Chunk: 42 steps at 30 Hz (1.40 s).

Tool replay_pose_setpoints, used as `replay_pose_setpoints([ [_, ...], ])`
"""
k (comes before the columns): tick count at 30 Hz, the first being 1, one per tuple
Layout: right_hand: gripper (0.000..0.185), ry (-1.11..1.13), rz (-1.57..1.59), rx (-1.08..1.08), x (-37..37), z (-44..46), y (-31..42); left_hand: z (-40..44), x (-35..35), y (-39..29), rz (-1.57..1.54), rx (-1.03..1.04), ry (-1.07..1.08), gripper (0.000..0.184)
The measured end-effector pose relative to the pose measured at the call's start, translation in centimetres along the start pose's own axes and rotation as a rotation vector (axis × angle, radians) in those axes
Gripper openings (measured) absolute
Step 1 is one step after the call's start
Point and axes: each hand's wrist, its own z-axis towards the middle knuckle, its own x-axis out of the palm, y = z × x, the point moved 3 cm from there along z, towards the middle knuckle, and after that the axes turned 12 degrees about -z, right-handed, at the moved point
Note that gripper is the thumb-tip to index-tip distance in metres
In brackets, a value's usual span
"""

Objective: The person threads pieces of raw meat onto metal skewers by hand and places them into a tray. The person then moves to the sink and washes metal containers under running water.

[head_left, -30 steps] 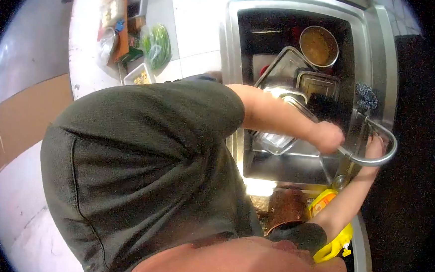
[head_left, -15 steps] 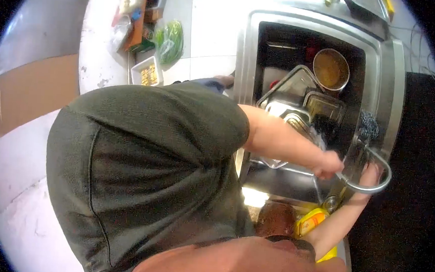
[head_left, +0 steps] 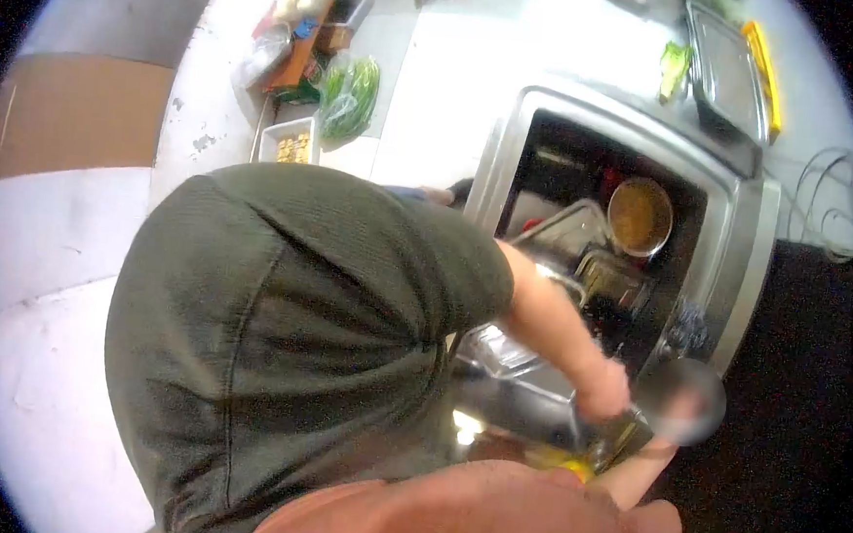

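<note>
My left hand [head_left: 604, 390] is closed at the end of a metal faucet spout [head_left: 638, 415], over the near side of the sink. My right hand [head_left: 678, 404] is beside the faucet; a round grey blur covers its fingers and most of the spout. Below my left arm, the steel sink [head_left: 499, 159] holds a clear plastic tray [head_left: 499, 351], a round pot [head_left: 641, 217] with brownish contents and a small rectangular pan [head_left: 613, 281]. A dark mesh scrubber [head_left: 686, 326] lies on the rim near the faucet.
A yellow item [head_left: 578, 468] shows partly behind my apron. Beyond the sink are a lidded tray [head_left: 726, 75] and a leafy green [head_left: 673, 72]. On the floor side stand a bag of green vegetables [head_left: 349, 96] and a white tray of small yellow pieces [head_left: 289, 143].
My view has shifted, so the sink sits lower in the picture. Both hands keep about the same place by the faucet. More of the counter beyond the sink shows.
</note>
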Motion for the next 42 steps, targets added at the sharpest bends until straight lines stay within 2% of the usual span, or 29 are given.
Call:
replay_pose_setpoints([
  [1, 0.032, -0.014, 0.057, 0.050, -0.6, 0.1, 0.3, 0.9, 1.0, 0.6, 0.119, 0.173, -0.012, 0.018],
  [3, 0.031, -0.036, 0.172, 0.158, -2.1, 0.0, 0.6, 0.2, 0.9, 1.2, 0.149, 0.196, -0.073, 0.018],
  [6, 0.031, -0.073, 0.337, 0.292, -4.4, 0.1, 1.0, 0.0, -0.7, 2.8, -0.351, -0.016, -0.227, 0.023],
  [9, 0.030, -0.117, 0.485, 0.389, -6.4, 0.2, 1.6, 1.2, -0.1, 4.4, -1.116, -0.243, -0.253, 0.032],
  [10, 0.030, -0.132, 0.531, 0.416, -7.1, 0.2, 1.7, 1.7, 0.7, 4.7, -1.216, -0.235, -0.256, 0.037],
  [13, 0.029, -0.181, 0.663, 0.496, -8.4, -0.1, 2.0, 1.1, 0.5, 4.6, -1.176, -0.323, -0.249, 0.030],
  [16, 0.028, -0.227, 0.763, 0.550, -9.5, -0.8, 2.5, 0.2, -0.5, 4.9, -0.744, -0.183, -0.340, 0.031],
  [19, 0.028, -0.268, 0.842, 0.594, -10.7, -1.3, 3.1, -1.8, -2.8, 5.3, -0.379, -0.058, -0.337, 0.029],
  [23, 0.027, -0.328, 0.929, 0.640, -12.5, -1.5, 3.5, -3.0, -6.4, 5.2, -0.405, 0.228, -0.368, 0.029],
  [25, 0.027, -0.355, 0.963, 0.664, -13.3, -1.9, 3.7, -5.9, -9.4, 5.5, -0.659, 0.095, -0.407, 0.033],
  [27, 0.026, -0.377, 0.998, 0.690, -14.2, -2.5, 4.4, -2.7, -6.7, 16.9, -0.592, -0.117, -0.691, 0.035],
  [30, 0.026, -0.456, 1.057, 0.718, -16.1, -3.6, 4.9, -4.9, -5.0, 21.6, -0.224, -0.009, -0.391, 0.034],
  [32, 0.026, -0.499, 1.098, 0.768, -17.2, -4.8, 5.7, -6.4, -3.0, 21.7, 0.008, 0.051, -0.149, 0.034],
  [35, 0.026, -0.538, 1.129, 0.769, -19.7, -7.4, 7.2, -7.1, -7.5, 16.6, 0.115, -0.081, -0.161, 0.035],
  [37, 0.026, -0.552, 1.142, 0.782, -21.8, -11.4, 7.8, -6.8, -10.2, 13.9, -0.028, 0.085, -0.293, 0.039],
  [39, 0.026, -0.570, 1.156, 0.795, -23.4, -15.2, 8.5, -8.8, -13.7, 10.2, -0.332, 0.064, -0.451, 0.038],
  [40, 0.026, -0.578, 1.158, 0.792, -23.9, -16.7, 8.9, -8.9, -14.5, 10.3, -0.645, 0.004, -0.487, 0.039],
  [42, 0.025, -0.589, 1.189, 0.774, -24.5, -18.7, 10.6, -7.0, -12.4, 15.6, -1.082, 0.016, -0.289, 0.036],
])
